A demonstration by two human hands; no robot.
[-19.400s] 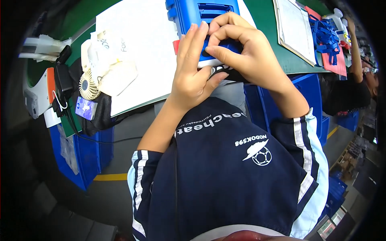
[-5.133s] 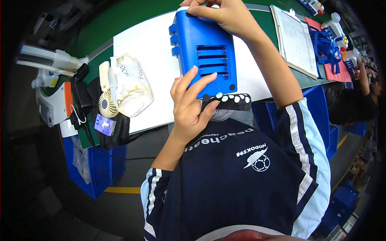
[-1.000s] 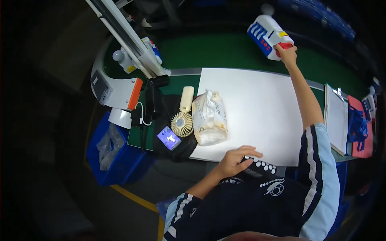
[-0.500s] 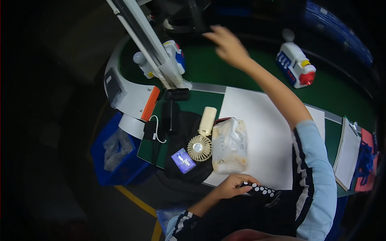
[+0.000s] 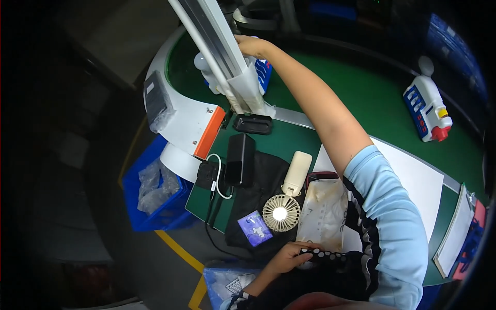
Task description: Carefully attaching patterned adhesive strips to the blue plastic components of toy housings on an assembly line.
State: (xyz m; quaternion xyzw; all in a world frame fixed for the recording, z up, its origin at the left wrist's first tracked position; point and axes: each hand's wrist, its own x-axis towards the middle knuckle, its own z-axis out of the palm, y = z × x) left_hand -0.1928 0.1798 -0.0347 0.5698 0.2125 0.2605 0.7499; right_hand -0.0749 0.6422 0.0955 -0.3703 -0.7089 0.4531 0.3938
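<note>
My left hand (image 5: 290, 258), at the near edge, is closed round a black strip with white round dots (image 5: 323, 254). Far forward, my right hand (image 5: 251, 46) is at the grey upright post (image 5: 219, 44), its fingers hidden behind it. Just below that hand is a white and blue bottle (image 5: 263, 76), partly covered by the post; whether the hand touches it I cannot tell. Near my left hand are a milky plastic bag (image 5: 323, 217), a cream handheld fan (image 5: 281, 213) and a small purple packet (image 5: 254, 228).
A second white and blue bottle with a red cap (image 5: 428, 111) lies at the far right. A black box-shaped device (image 5: 241, 160) with a white cable sits left of the fan. Blue bins (image 5: 137, 206) stand at the left. White paper (image 5: 413, 175) covers the table's right part.
My right hand has swung left and down to the post and the bottle beside it. My left hand keeps hold of the dotted strip. The whole view has shifted.
</note>
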